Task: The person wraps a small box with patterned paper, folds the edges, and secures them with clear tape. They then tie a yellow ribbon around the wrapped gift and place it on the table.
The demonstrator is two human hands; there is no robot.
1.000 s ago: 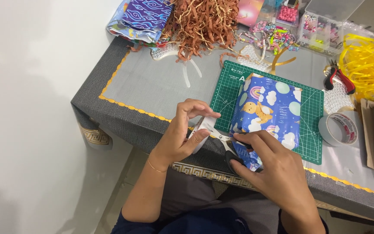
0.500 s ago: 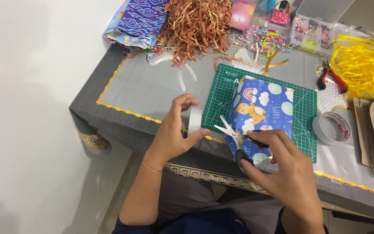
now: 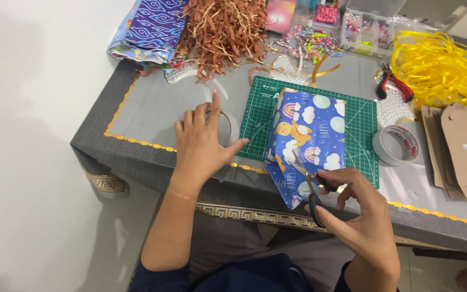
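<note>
Pretty bright, even indoor light, soft shadows only, white wall at left nearly blown out, everything reasonably sharp.

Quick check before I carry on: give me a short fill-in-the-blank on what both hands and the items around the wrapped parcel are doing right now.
1. The right hand holds black-handled ____ over the blue cartoon-print wrapped parcel.
2. The parcel lies on a ____ cutting mat.
3. The left hand rests on a clear roll of ____ on the grey table.
4. Right of the mat lies another tape roll, and behind it a heap of ____ ribbon.

Missing words: scissors; green; tape; yellow
</note>
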